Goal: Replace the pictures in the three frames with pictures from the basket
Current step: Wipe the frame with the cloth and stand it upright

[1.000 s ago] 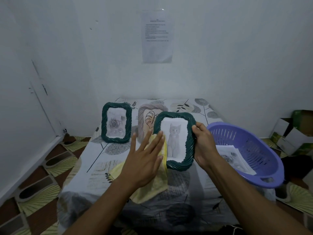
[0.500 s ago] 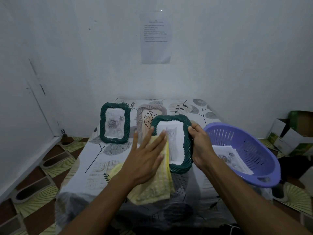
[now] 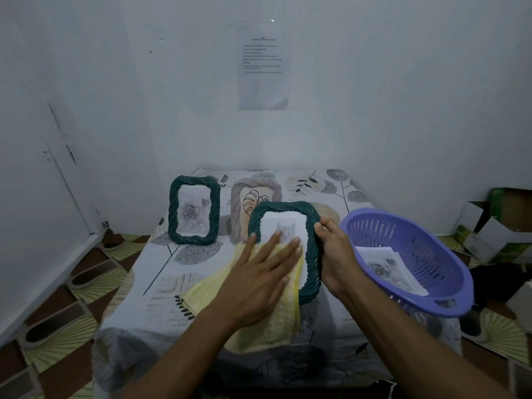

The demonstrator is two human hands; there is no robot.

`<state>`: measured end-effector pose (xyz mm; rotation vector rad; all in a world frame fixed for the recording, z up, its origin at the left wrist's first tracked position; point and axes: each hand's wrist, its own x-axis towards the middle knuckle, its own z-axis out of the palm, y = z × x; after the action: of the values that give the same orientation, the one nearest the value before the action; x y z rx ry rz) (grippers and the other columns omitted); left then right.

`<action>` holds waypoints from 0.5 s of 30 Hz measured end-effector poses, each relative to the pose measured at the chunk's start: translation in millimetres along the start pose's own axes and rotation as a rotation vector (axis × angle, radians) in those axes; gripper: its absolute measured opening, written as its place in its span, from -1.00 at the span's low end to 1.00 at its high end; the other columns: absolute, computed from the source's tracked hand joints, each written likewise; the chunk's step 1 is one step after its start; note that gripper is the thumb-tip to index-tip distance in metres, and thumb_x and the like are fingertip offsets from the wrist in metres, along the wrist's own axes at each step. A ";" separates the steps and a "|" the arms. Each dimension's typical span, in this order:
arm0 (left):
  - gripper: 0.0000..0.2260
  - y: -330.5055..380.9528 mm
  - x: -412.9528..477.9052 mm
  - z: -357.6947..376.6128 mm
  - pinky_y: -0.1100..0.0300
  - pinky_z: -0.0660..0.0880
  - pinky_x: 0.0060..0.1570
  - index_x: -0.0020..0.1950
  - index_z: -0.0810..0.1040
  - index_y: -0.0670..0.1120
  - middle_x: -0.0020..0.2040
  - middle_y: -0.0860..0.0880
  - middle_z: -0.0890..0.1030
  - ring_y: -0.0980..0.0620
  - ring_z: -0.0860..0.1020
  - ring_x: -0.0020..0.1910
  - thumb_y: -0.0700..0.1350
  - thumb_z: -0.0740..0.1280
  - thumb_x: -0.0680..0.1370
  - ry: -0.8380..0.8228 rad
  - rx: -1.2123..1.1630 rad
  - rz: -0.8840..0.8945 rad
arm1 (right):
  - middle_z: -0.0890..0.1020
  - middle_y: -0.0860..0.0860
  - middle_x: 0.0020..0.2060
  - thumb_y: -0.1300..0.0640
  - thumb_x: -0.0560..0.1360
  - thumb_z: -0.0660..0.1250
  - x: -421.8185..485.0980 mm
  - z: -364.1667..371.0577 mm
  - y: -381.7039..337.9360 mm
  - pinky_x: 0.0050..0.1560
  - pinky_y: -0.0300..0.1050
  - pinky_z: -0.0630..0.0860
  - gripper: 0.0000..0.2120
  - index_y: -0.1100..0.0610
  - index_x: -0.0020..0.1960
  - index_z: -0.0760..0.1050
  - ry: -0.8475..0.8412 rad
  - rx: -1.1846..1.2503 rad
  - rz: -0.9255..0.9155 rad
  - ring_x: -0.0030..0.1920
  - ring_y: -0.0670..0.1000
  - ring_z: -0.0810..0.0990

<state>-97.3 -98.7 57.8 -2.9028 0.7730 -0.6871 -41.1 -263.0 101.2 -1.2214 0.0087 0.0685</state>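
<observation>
The right hand [image 3: 335, 254] grips the cat frame [image 3: 288, 207] by its right-hand edge, with the thumb over the front of the twisted green rim and the fingers curled behind it. The frame is tilted back, its lower edge toward the person. The left hand [image 3: 259, 280] lies flat against the lower part of the frame's front. Its fingers are straight and spread, and they press a yellow cloth [image 3: 267, 326] onto the glass. The fingertips reach just under the cat's face. The cloth hangs out below and to the left of that palm and trails onto the table [image 3: 138, 283].

Beyond the left hand's fingertips, and partly hidden by the cat frame's top, stands the beige frame [image 3: 253, 187] with a leaf drawing in it. Further left of that hand, well apart from it, the rose frame [image 3: 174, 208] stands upright on the table. It is dark green like the one being held.

The purple basket [image 3: 449, 254] sits just to the right of the right hand, near the wrist. It is tipped toward the person and overhangs the table's edge. Loose pictures [image 3: 385, 266] lie inside it, the top one showing a rose.

On the wall past both hands hangs a sheet of paper [image 3: 263, 64], its print too small to read. Cardboard boxes [image 3: 495, 226] sit on the floor beyond the basket.
</observation>
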 end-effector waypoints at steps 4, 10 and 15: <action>-0.53 -17.3 21.8 -3.6 -0.26 -0.11 0.45 0.57 -0.01 0.03 0.58 0.08 -0.05 -0.03 -0.17 0.56 0.03 -0.08 0.65 0.012 0.039 -0.110 | 0.62 0.31 0.08 0.20 0.64 0.13 -9.4 2.2 11.1 0.01 0.10 0.53 -0.77 0.29 0.16 0.49 -0.037 0.009 0.028 -0.01 0.21 0.59; -0.55 -14.7 31.1 -6.5 -0.26 -0.22 0.45 0.56 0.02 0.14 0.58 0.05 -0.14 -0.03 -0.24 0.55 0.05 -0.02 0.65 0.019 0.032 -0.073 | 0.60 0.31 0.11 0.20 0.64 0.13 -8.8 -1.6 7.9 0.08 0.17 0.53 -0.76 0.31 0.19 0.46 -0.036 0.047 0.052 0.04 0.26 0.59; -0.55 -19.7 1.8 3.3 -0.23 -0.16 0.46 0.54 0.11 0.12 0.59 0.01 -0.05 -0.06 -0.13 0.56 0.05 0.00 0.64 0.036 0.050 -0.087 | 0.61 0.28 0.04 0.20 0.64 0.13 -0.8 -10.3 2.8 0.06 0.18 0.50 -0.77 0.30 0.19 0.44 0.032 0.071 0.037 -0.01 0.23 0.58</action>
<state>-85.4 -82.6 58.9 -2.9010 0.6265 -0.7569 -41.8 -271.8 95.1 -1.1512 0.0608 0.0800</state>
